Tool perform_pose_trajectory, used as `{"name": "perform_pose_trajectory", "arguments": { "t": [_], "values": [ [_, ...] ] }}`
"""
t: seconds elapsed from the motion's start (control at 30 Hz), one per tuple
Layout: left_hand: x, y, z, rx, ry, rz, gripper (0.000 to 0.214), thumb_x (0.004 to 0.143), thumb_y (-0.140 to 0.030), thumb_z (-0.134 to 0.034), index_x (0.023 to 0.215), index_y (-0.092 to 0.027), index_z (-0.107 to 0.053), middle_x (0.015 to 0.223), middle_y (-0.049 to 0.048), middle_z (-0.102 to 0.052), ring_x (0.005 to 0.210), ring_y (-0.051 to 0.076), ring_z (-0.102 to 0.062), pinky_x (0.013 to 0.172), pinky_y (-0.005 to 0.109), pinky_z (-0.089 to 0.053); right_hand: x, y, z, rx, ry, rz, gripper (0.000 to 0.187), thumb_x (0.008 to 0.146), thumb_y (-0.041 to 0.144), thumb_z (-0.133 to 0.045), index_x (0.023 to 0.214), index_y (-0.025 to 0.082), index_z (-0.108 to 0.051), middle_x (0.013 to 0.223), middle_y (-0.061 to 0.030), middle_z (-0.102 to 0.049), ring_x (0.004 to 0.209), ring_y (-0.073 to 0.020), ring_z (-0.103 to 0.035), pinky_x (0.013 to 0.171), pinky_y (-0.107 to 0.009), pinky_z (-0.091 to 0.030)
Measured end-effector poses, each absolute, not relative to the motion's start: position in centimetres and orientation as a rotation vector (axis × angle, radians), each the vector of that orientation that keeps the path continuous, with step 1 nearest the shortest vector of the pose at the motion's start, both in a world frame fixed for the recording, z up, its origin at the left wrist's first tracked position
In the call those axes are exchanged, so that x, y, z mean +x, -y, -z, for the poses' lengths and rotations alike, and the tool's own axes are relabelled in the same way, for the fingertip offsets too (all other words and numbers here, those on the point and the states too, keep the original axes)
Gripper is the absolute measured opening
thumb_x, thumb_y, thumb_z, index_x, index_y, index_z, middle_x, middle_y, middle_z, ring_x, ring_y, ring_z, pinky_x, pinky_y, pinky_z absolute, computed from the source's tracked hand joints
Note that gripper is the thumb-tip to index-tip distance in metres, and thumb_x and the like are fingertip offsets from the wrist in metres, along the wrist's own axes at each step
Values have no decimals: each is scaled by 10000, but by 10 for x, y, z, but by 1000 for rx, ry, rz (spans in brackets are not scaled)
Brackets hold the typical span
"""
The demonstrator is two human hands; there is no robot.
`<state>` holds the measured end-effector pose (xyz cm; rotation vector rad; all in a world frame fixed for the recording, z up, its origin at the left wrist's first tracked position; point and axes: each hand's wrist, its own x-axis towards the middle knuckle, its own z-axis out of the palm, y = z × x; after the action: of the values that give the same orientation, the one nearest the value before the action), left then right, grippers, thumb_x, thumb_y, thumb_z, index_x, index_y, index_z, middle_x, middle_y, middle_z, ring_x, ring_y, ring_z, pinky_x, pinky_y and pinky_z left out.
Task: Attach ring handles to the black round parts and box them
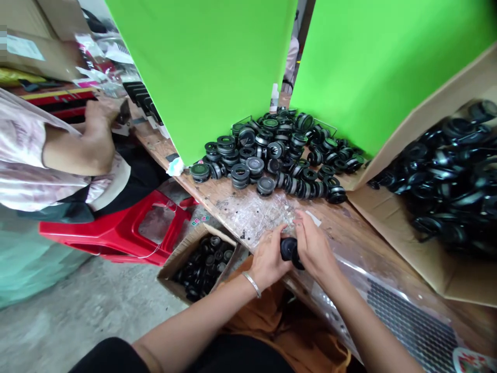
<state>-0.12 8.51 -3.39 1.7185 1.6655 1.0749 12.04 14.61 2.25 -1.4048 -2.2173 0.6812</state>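
Fingers of the left hand (268,257) and right hand (316,249), curled closed from either side on one black round part (288,249), held over the near edge of a wooden bench (355,235). Left wrist: one silver bangle (252,285). Beyond the hands, on the bench: a heap of black discs (255,165), before green panels (209,72). Right: large cardboard carton (404,235) of glossy black pieces. Lower left: smaller open box (167,281), similarly filled. Further left: red stool (104,235), bearing a seated co-worker (79,155).
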Motion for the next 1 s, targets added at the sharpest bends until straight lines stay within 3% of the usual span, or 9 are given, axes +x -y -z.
{"name": "perform_pose_trajectory", "arguments": {
  "t": [0.23,0.43,0.57,0.7,0.87,1.0],
  "values": [
    [3,-86,41,1638,-1750,-1058,943,610,-346,-787,1400,-158,-308,1277,155,-576,1179,333,-531,1031,487,-404,81,-166,-11,-1572,2437,-208,453,890,187,-355,1308,87,-497,1145,-205,-628,1066,-343,-528,909,-477,-374],
    [6,-85,44,1619,-1769,-1107,947,665,-412,-740,1444,-169,-260,1319,161,-560,1206,343,-526,1046,494,-397,76,-172,11,-1583,2349,-30,421,907,196,-337,1271,81,-512,1115,-210,-609,1066,-344,-505,912,-470,-339],
    [11,-84,47,1646,-1802,-1099,957,680,-419,-728,1466,-163,-246,1307,165,-564,1176,349,-539,1019,502,-417,78,-178,15,-1488,2201,-287,379,905,250,-357,1200,111,-550,1131,-190,-616,1099,-330,-507,954,-494,-334],
    [8,-79,36,1645,-1741,-1219,863,679,-369,-758,1416,-186,-350,1244,128,-603,1155,310,-550,1031,472,-419,87,-176,10,-1317,1871,-608,359,938,352,-332,1182,158,-512,1141,-138,-626,1053,-238,-572,940,-424,-415],
    [-58,-49,19,1362,-1999,-1681,564,761,-386,-727,1248,-213,-502,1204,92,-579,1124,250,-555,1014,414,-430,134,-156,1,-1183,1553,-651,331,926,393,-424,1146,174,-538,1104,-110,-645,1048,-216,-597,956,-404,-426],
    [-144,-24,43,942,-2465,-1756,562,734,-453,-741,1178,-191,-519,1081,50,-564,1024,252,-564,965,444,-457,185,-149,6,-1300,1556,-552,296,896,395,-465,1057,175,-581,1042,-102,-656,991,-226,-599,941,-434,-427]
  ]
}}
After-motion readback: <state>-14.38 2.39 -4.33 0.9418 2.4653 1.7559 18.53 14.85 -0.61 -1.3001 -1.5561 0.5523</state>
